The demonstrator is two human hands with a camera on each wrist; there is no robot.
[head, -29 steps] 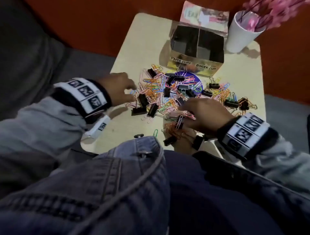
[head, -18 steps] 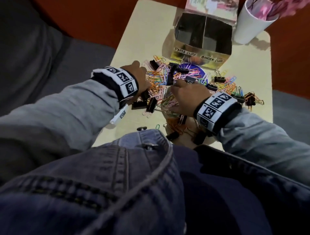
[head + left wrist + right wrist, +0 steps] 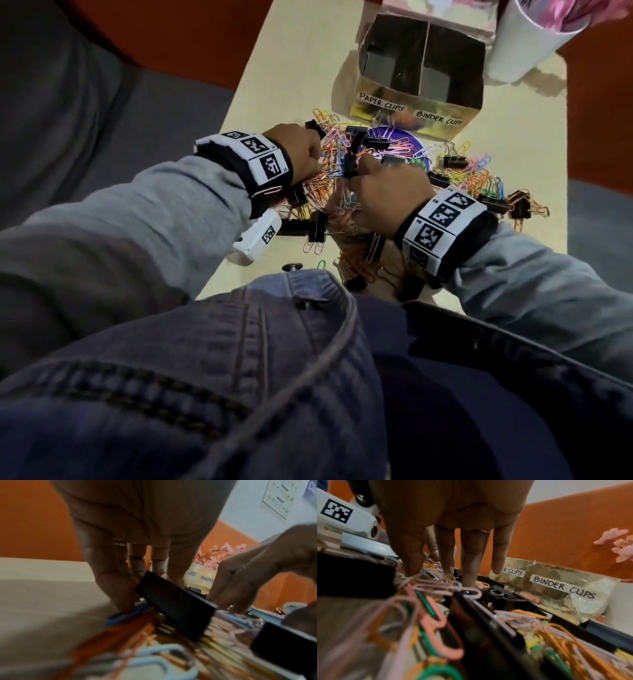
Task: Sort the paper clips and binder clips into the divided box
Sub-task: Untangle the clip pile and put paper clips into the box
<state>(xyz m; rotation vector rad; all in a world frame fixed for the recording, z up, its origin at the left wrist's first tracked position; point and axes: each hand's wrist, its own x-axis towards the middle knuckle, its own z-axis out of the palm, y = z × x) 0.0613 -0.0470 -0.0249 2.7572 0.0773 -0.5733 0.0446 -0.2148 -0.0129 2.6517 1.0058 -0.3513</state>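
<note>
A tangle of coloured paper clips (image 3: 469, 174) and black binder clips (image 3: 317, 228) covers the small table in front of the divided box (image 3: 411, 114), which is labelled PAPER CLIPS on its left half and BINDER CLIPS on its right. My left hand (image 3: 318, 161) reaches down into the pile's left side. Its thumb pins a blue paper clip (image 3: 120, 615), and its fingers come down behind a tilted black binder clip (image 3: 175, 604). My right hand (image 3: 363, 164) is beside it, fingers nearly straight, with the tips resting on pink paper clips (image 3: 440, 586).
A white cup (image 3: 524, 44) with pink flowers stands right of the box. A purple disc (image 3: 416, 145) lies under the clips. More binder clips (image 3: 493, 204) spread towards the table's right edge. My denim-clad knee (image 3: 308, 342) blocks the near edge. The table (image 3: 291, 85) is bare at far left.
Both hands have moved forward from the pile's near side into its middle, closer to each other and to the box. The head view has leaned in.
</note>
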